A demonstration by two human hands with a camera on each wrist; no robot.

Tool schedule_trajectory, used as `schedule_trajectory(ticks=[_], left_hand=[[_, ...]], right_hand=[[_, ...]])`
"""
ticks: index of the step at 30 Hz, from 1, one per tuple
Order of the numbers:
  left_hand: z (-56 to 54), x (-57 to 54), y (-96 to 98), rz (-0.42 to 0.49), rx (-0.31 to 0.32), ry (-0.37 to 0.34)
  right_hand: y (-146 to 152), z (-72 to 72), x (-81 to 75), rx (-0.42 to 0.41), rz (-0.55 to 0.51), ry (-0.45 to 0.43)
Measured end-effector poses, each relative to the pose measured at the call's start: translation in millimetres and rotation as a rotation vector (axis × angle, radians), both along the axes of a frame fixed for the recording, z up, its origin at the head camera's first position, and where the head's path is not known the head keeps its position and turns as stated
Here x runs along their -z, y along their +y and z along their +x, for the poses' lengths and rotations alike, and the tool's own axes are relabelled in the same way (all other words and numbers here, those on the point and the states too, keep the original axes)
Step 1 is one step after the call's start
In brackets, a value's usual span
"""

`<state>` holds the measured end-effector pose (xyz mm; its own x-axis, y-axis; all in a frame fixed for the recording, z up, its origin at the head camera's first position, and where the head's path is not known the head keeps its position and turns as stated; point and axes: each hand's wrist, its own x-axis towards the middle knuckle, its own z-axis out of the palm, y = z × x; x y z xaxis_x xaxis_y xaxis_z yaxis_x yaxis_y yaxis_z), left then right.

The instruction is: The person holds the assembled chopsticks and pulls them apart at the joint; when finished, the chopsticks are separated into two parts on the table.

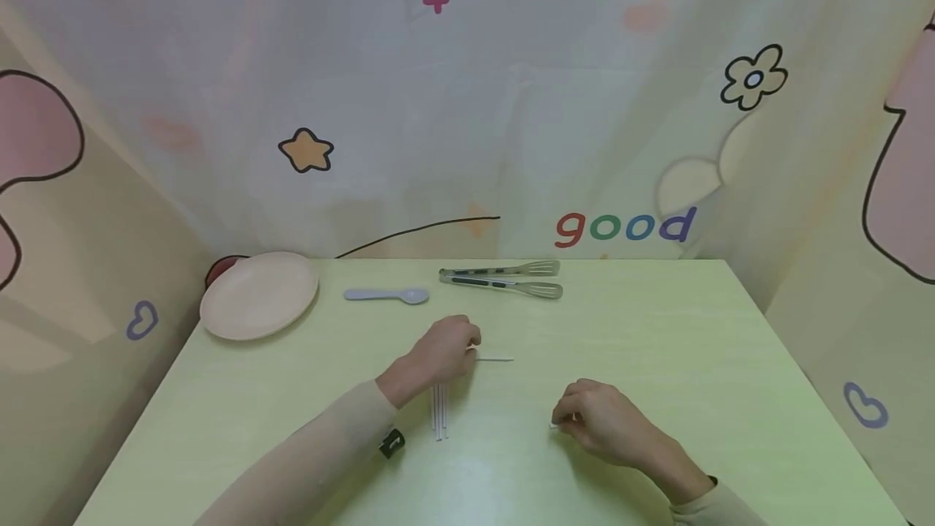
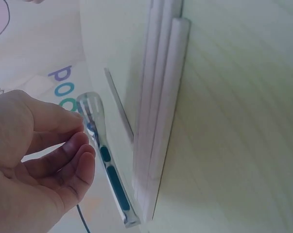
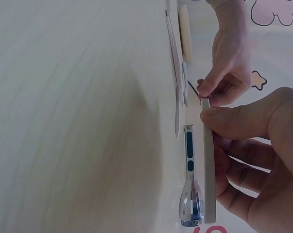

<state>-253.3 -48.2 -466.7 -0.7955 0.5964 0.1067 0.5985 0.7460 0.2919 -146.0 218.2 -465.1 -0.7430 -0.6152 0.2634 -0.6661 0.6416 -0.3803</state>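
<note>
Well inside table edge, right hand

Smooth matt sticks; glossy metal tongs

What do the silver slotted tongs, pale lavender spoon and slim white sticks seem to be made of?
Silver slotted tongs: likely metal, shiny, judging by bright reflections; the dark teal grip insets look like plastic or rubber.
Pale lavender spoon: probably plastic, smooth, given its uniform colour.
Slim white sticks: matte, perhaps plastic or paper; no grain shows, but the look leaves it open.
</note>
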Motion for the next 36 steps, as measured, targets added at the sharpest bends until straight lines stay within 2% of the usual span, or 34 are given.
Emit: schedule_trajectory(ticks=[6,15,23,29,36], left_hand=[[6.4,-3.4,-15.4,0.029,-0.046,-0.025],[15.9,-3.3,-38.9,0.078,-0.111,-0.021],[25.4,-1.8,-56.9,0.085,-0.16,-0.009],[32.2,1.1,-65.3,0.102,-0.16,-0.014],[42.5,6.5,-66.2,0.149,-0.215,-0.038]], right_hand=[[0.2,-3.0,1.4,0.016,0.021,-0.015],[-2.2,-6.4,2.1,0.017,0.03,-0.007],[-5.1,-7.8,2.9,0.027,0.049,0.011],[-4.5,-8.4,4.0,0.028,0.052,-0.011],[-3.5,-8.6,5.9,0.034,0.063,-0.026]])
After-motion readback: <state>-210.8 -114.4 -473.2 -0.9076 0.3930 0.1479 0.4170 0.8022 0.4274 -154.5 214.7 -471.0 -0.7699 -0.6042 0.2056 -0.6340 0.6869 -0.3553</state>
